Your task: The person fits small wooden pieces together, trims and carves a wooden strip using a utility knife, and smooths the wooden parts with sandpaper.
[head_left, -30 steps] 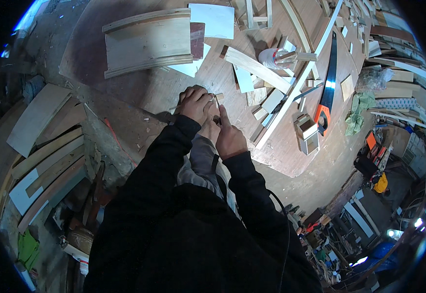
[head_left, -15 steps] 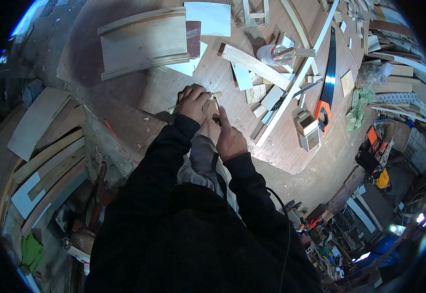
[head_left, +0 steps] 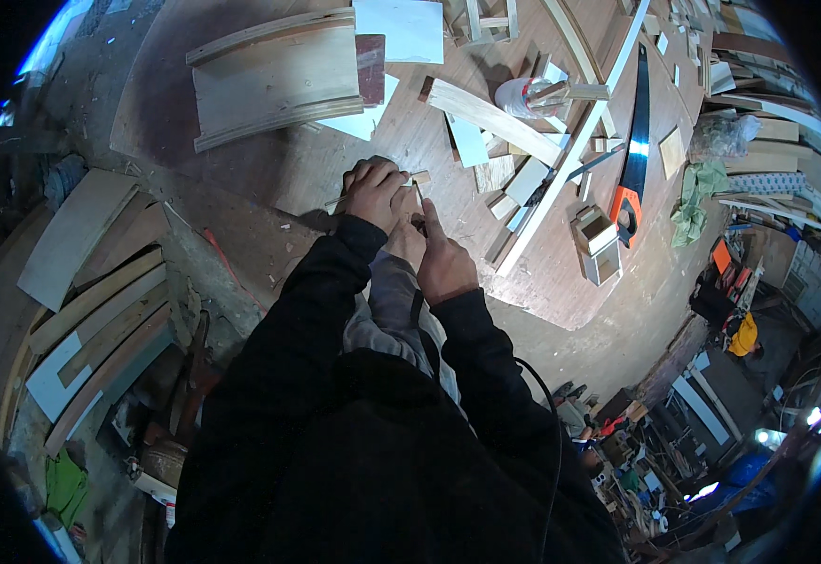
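Observation:
My left hand [head_left: 376,195], its fingers closed, presses down on a thin wooden strip [head_left: 420,177] on the brown board near its close edge. One end of the strip sticks out to the right of my knuckles, and a thin end shows on the left. Close beside it, my right hand [head_left: 448,261] points its index finger forward along a thin dark tool [head_left: 417,194], whose tip meets the strip. The other right fingers are curled under, and the tool's handle is mostly hidden. Below both hands is my leg in grey trousers [head_left: 394,287].
Wood offcuts [head_left: 528,183], a long pale batten [head_left: 575,141] and a jar [head_left: 516,97] lie ahead to the right. Beyond them are a handsaw [head_left: 629,202] and a small wooden box [head_left: 597,242]. A framed panel [head_left: 279,83] sits far left; curved boards [head_left: 77,240] lean at left.
Both hands keep nearly the same place and grip. My right index fingertip and the thin tool shift very slightly; the view itself moves a little.

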Demonstrator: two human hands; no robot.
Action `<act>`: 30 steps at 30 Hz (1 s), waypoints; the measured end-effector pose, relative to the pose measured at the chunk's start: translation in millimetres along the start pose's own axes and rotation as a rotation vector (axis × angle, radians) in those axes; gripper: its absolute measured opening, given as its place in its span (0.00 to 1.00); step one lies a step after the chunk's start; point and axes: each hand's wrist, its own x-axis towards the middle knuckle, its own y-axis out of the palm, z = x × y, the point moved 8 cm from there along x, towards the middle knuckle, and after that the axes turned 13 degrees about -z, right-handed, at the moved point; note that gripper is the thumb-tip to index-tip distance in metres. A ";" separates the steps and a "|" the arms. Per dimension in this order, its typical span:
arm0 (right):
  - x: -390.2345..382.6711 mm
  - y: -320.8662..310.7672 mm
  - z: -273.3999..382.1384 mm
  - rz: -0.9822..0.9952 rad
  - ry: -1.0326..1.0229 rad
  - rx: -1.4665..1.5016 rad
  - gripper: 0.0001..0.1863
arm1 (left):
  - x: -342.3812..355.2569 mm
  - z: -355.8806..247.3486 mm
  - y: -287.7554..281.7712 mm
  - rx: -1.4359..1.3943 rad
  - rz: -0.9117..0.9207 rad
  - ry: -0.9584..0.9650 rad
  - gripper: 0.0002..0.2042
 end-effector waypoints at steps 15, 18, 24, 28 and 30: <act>-2.9 1.6 -3.9 -0.001 0.046 0.032 0.35 | -1.6 -0.1 1.6 -0.007 0.023 0.013 0.09; -4.2 2.0 -4.1 -0.009 0.063 0.026 0.35 | -2.9 -1.3 1.1 0.004 0.020 0.026 0.09; -7.9 3.4 -5.5 0.027 0.093 0.044 0.34 | -1.0 -3.0 1.0 0.023 0.032 0.042 0.09; -8.9 8.0 -7.6 0.051 0.125 0.062 0.34 | -4.9 1.5 4.3 0.007 0.055 0.010 0.09; -11.0 10.3 -13.3 0.058 0.145 0.064 0.33 | -4.3 -1.3 4.0 0.029 0.049 0.038 0.09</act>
